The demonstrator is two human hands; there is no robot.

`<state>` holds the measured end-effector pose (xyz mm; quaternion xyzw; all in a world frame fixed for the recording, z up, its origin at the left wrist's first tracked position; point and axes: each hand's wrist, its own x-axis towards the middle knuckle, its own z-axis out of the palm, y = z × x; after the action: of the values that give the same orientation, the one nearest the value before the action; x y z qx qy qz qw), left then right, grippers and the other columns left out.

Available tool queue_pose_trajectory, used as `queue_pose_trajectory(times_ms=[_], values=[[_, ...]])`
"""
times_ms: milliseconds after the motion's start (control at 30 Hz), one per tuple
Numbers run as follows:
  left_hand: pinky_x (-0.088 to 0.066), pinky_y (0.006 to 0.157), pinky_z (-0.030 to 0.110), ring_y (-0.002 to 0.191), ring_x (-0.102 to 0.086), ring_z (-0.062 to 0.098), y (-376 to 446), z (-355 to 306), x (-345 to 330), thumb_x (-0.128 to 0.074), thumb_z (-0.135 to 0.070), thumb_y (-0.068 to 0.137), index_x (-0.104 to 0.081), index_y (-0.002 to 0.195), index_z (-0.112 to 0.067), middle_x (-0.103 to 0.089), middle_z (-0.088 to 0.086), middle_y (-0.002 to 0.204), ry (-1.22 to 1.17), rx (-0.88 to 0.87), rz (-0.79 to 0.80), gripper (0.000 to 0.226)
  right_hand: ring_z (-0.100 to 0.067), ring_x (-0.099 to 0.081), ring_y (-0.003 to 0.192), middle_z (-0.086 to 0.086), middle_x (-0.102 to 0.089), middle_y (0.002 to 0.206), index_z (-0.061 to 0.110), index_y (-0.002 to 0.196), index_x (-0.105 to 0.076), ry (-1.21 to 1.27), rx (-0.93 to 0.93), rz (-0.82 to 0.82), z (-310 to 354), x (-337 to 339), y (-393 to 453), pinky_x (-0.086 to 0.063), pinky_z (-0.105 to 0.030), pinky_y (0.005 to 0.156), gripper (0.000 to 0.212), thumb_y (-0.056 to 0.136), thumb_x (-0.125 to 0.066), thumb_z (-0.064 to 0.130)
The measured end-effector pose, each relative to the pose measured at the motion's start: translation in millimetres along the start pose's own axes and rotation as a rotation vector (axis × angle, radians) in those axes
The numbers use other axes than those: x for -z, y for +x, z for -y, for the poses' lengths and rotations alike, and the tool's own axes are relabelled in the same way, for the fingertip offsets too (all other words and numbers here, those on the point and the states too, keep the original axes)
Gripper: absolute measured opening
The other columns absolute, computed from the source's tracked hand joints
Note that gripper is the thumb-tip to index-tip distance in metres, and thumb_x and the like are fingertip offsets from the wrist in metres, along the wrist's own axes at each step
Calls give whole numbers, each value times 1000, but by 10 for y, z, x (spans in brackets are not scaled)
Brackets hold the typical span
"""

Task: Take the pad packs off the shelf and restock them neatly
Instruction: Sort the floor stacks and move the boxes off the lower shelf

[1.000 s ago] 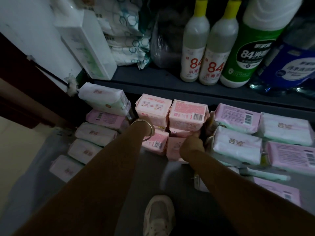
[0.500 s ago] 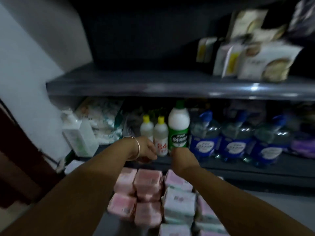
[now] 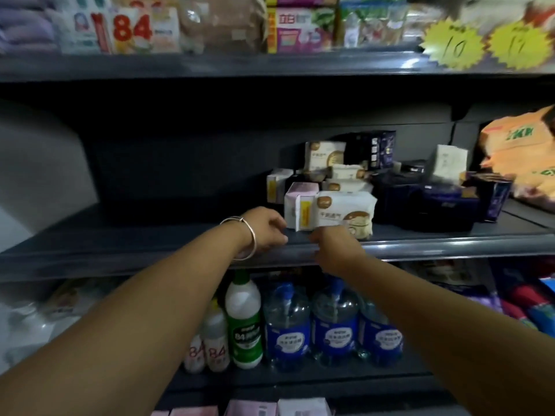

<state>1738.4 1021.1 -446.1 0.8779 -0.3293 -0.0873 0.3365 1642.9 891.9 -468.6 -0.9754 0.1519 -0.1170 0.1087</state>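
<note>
my left hand (image 3: 265, 229) and right hand (image 3: 333, 244), fingers loosely curled and holding nothing, reach the dark grey metal shelf (image 3: 150, 244) beside the white plastic pad pack (image 3: 345, 211).

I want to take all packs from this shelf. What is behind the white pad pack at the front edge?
Behind the white pad pack lie more white packs piled loosely, a pink-topped pack to its left and dark blue packs to its right. What lies behind the pile is hidden.
</note>
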Motion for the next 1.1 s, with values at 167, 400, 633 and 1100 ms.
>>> queue_pose_trajectory(times_ms=[167,400,633,1100], values=[[-45,92,27,103,-58,21,528,-291,-106,-69,-12,83,-57,125,-10,-58,11,118,68,-82,-138,44,-32,-47,116,-15,-52,124,10,125,-54,-3,43,-157,-333,162,397,-44,-36,87,36,88,-54,10],[-35,86,15,115,-50,23,1216,-493,-134,-59,-20,88,-60,121,-15,-51,9,127,197,-112,-268,34,-28,-46,115,-10,-52,120,12,119,-58,4,79,-341,-818,367,897,-44,-35,87,33,87,-55,15],[-39,105,41,126,-41,32,1741,-581,-210,-56,-42,85,-49,132,-27,-40,8,139,392,48,-153,50,-29,-26,137,-4,-32,148,23,143,-32,-14,22,92,-1227,533,1229,-25,-50,113,88,71,-67,61],[-46,76,27,101,-55,24,1857,-596,-105,-59,-38,82,-56,121,-13,-57,8,118,537,267,-16,47,-23,-54,113,-5,-52,128,13,131,-47,299,8,150,-1511,597,1406,-49,-34,94,80,62,-86,28]])
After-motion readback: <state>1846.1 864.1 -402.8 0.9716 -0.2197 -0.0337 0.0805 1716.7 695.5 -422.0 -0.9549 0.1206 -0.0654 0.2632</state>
